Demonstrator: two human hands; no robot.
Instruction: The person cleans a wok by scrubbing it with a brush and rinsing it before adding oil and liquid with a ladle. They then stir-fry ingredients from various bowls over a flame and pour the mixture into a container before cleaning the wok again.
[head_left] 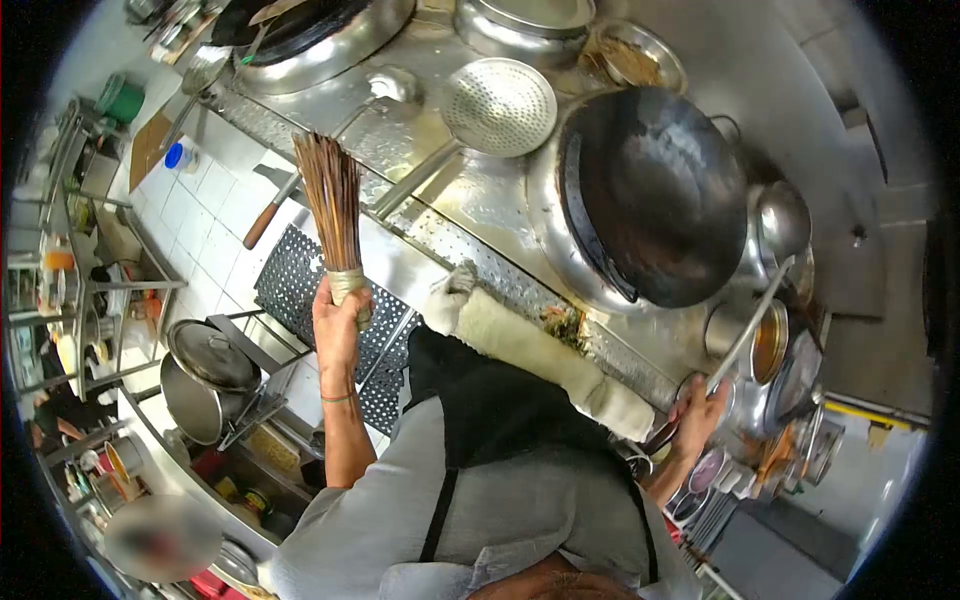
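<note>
Upright in my left hand (pixel 340 312) is a brown bristle brush (pixel 330 205), its bound handle wrapped by my fingers and its bristles pointing away from me. On the right, my right hand (pixel 697 415) is closed around the long handle of a metal ladle (pixel 783 222), whose bowl rests near the wok's right side. The dark wok (pixel 655 195) sits on a round steel burner ring between my hands, with a wet sheen inside. A perforated strainer (pixel 499 107) lies on the steel counter left of the wok.
A rolled white towel (pixel 540 352) lies along the stove's front edge. Food scraps (pixel 563 325) sit in the gutter. Another wok (pixel 290 25) is at the upper left. A pot (pixel 195 400) stands left, a container of orange liquid (pixel 768 342) right. A person is at lower left.
</note>
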